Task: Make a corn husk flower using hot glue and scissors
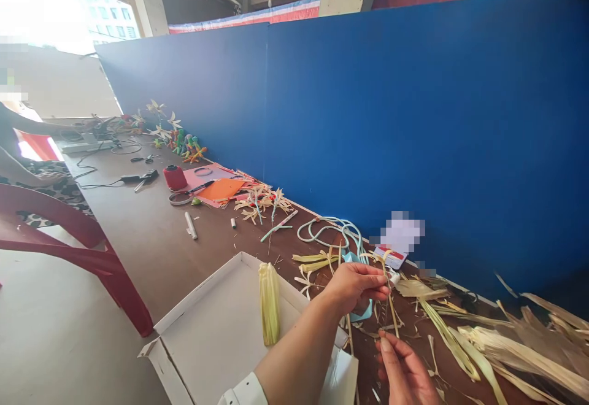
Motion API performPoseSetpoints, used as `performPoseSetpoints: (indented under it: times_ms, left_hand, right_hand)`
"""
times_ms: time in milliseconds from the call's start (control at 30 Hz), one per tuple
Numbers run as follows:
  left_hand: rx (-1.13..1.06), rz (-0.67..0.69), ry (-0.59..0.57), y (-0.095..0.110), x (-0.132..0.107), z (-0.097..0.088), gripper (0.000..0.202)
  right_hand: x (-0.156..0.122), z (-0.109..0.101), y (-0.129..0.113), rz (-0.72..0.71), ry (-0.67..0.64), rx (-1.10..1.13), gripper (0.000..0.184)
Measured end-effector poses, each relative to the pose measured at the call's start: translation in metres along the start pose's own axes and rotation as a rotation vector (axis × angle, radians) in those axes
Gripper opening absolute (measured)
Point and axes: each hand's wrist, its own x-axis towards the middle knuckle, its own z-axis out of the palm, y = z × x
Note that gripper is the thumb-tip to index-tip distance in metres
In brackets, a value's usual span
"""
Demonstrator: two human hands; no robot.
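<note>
My left hand (pixel 361 285) is closed, pinching a thin straw-coloured stem (pixel 393 318) between thumb and fingers. Narrow pale husk strips stick out at the stem's upper end, just above the fingertips. Below it, my right hand (pixel 407 368) is closed too, with thumb and forefinger pinched at the stem's lower end. Part of that grip is hidden by the fingers. Yellow-green husk strips (pixel 317 261) lie on the brown table beyond my left hand. A folded yellow-green corn husk (pixel 269 307) rests in a white cardboard tray (pixel 207 337), left of my forearm.
Dry husks (pixel 519 350) spread along the right. A pale blue cord (pixel 329 227) lies by the blue partition (pixel 391 116). Farther left are a red thread spool (pixel 175 178), orange paper (pixel 223 189), scissors and husk flowers. Another person's arm (pixel 37 126) reaches over the far end, behind a red chair (pixel 115 276).
</note>
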Motion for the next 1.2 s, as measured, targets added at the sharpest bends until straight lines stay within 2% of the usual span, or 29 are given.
performPoseSetpoints:
  times_ms: [600, 1200]
  left_hand:
    - [0.058, 0.057, 0.026, 0.007, -0.004, 0.001, 0.045]
    - [0.081, 0.071, 0.004, 0.013, -0.009, 0.005, 0.051]
  right_hand:
    - [-0.002, -0.001, 0.001, -0.054, 0.010, -0.043, 0.052]
    - [-0.007, 0.001, -0.006, 0.060, -0.010, -0.054, 0.059]
